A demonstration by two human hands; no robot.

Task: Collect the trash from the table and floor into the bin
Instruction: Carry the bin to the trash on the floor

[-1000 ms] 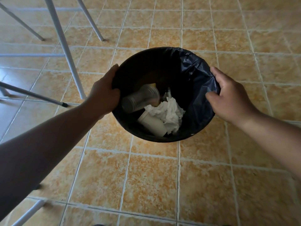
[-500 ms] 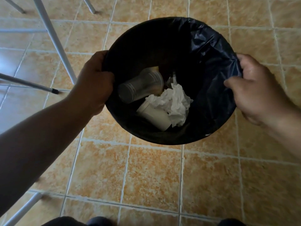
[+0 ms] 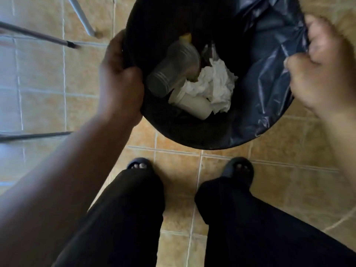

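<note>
A round black bin (image 3: 192,135) lined with a dark plastic bag (image 3: 269,78) fills the upper middle of the head view, above the tiled floor. Inside lie a clear plastic bottle (image 3: 175,66), a white cup (image 3: 194,105) and crumpled white tissue (image 3: 213,85). My left hand (image 3: 119,78) grips the bin's left rim, thumb inside. My right hand (image 3: 323,68) grips the right rim and the bag's edge, blurred by motion.
Metal table or chair legs (image 3: 81,16) stand at the upper left, with a thin dark rod (image 3: 38,35) lying across. My two feet in dark sandals (image 3: 140,166) stand on the orange tiles just below the bin, dark trousers filling the bottom.
The bin has come up and closer to the camera, held by both hands. The view has tipped down, so my legs and feet now show.
</note>
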